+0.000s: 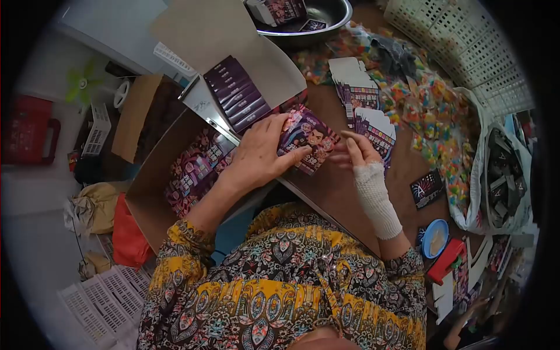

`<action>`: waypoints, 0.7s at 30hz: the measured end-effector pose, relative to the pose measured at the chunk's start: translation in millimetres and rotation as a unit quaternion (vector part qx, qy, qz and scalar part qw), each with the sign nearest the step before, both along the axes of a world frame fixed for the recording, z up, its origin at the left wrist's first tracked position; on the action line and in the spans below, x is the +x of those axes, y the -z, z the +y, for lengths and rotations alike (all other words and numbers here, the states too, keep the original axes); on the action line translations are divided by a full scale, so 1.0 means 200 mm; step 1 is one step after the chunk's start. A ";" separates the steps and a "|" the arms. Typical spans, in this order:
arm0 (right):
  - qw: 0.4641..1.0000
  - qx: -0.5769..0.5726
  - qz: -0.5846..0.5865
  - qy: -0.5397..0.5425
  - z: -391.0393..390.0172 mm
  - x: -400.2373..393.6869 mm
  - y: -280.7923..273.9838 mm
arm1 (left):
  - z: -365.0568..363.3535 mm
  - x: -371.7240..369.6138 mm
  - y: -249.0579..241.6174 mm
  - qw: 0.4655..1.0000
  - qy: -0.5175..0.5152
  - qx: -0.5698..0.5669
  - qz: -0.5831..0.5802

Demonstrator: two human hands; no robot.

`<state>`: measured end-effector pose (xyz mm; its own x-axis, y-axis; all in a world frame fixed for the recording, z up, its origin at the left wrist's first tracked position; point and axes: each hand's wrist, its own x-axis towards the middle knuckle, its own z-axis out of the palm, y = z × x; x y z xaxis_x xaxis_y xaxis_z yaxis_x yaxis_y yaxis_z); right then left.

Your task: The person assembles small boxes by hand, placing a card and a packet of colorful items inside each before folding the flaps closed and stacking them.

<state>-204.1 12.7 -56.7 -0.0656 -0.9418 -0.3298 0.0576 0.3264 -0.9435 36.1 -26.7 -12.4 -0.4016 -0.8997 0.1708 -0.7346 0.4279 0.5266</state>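
Note:
A small purple printed cardboard box [311,137] with cartoon figures lies at the table edge. My left hand [261,150] grips it from the left, thumb across its face and fingers along its upper side. At the box's right end, the fingers of my right hand [363,153] are bent together against its edge; a white knitted wrist cover [378,198] sits below them. Just beyond my left hand, a row of purple boxes [236,93] stands in an open white carton [274,67]. Flat printed box blanks [376,131] with white flaps are fanned out near my right hand.
A brown carton [153,189] at lower left holds more purple boxes [195,172]. Colourful small packets [434,122] cover the table's right side, by a white basket [461,49] and a bag of black packets [504,181]. A metal bowl [335,26] stands behind; a blue dish [435,238] sits right.

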 end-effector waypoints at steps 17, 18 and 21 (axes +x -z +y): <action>0.973 0.088 -0.214 -0.017 0.15 0.05 0.10 | 0.01 -0.03 -0.07 0.996 -0.011 0.082 -0.039; 0.966 0.088 -0.243 0.014 0.16 0.04 0.10 | 0.02 -0.03 -0.06 0.997 -0.016 0.061 -0.045; 0.981 0.075 -0.174 0.025 0.19 0.01 0.07 | 0.04 -0.07 -0.01 0.998 -0.020 0.037 -0.055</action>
<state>-202.4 51.3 -71.4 0.0308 -0.8795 -0.4749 0.3883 0.4484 -0.8051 23.1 -18.6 -9.6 -0.3773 -0.9241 0.0604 -0.8059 0.3598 0.4701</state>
